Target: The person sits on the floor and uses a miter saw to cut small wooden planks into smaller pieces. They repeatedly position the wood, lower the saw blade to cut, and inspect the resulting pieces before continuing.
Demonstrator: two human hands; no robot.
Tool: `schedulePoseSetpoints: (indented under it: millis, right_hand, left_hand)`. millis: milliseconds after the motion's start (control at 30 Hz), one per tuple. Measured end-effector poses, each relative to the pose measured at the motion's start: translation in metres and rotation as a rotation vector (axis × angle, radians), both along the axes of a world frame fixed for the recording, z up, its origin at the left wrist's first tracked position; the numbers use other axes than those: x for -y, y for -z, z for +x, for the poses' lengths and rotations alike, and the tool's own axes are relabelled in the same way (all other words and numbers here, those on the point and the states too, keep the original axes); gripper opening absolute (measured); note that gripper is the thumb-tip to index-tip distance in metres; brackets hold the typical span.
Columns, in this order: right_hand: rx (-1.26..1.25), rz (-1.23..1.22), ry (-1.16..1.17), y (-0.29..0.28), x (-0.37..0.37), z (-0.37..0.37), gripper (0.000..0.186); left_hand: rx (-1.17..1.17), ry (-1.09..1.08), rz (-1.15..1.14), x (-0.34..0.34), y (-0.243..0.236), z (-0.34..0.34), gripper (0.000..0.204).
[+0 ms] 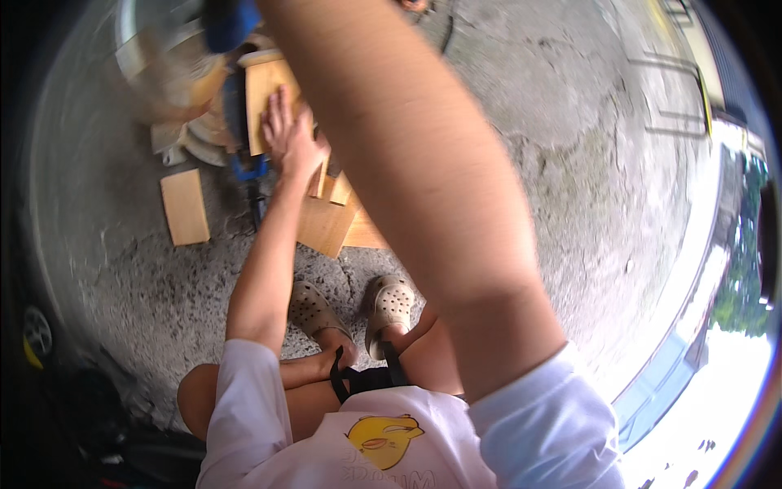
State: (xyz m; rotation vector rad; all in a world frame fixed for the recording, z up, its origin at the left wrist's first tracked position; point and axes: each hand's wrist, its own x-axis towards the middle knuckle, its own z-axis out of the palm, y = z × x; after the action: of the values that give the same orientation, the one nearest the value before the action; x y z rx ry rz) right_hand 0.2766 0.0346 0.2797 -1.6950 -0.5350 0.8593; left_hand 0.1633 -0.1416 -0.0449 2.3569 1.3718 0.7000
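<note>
My left hand [289, 138] lies with its fingers stretched out on a light wooden board [259, 81], pressing on its near end. My right forearm [407, 155] reaches far across the picture to the upper left and leaves it at the top edge, so my right hand does not show. Close to where it leaves is a dark blue part [232, 26], smeared by motion. Left of the board stands a machine with a round metal part [208, 138], possibly a saw, blurred above. Blue frame pieces [248, 167] run beside the board.
A loose rectangular wooden board [186, 208] lies on the rough concrete ground [570, 163] at the left. Several wood pieces [326, 224] are piled below my left hand, partly behind my right arm. My feet in beige clogs [391, 301] are close to them.
</note>
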Motion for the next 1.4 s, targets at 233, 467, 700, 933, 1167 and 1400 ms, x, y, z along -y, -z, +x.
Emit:
schedulePoseSetpoints:
  millis: [233,467,700,933,1167,1400]
  right_hand:
    - [0.506,0.185,-0.053,0.018,0.071,0.008,0.037]
    - [0.607,0.176,-0.206,0.025,0.097,-0.009,0.039]
    - [0.803,0.407,-0.089,0.058,0.114,-0.023,0.030]
    - [0.685,0.379,-0.031,0.065,0.144,-0.061,0.025]
    - [0.765,0.322,-0.031,0.069,0.156,-0.074,0.028]
    - [0.701,0.130,0.052,0.058,0.153,-0.084,0.030]
  left_hand:
    - [-0.328,0.319,0.143,-0.010,-0.022,-0.012,0.072]
    - [-0.233,0.338,-0.034,-0.019,-0.016,-0.027,0.063]
    - [-0.374,0.364,0.047,-0.015,-0.004,-0.037,0.058]
    - [-0.386,0.309,0.093,-0.013,-0.005,-0.039,0.061]
    - [-0.469,0.237,0.176,-0.016,0.004,-0.038,0.060]
    - [-0.410,0.255,0.182,-0.016,0.003,-0.037,0.058]
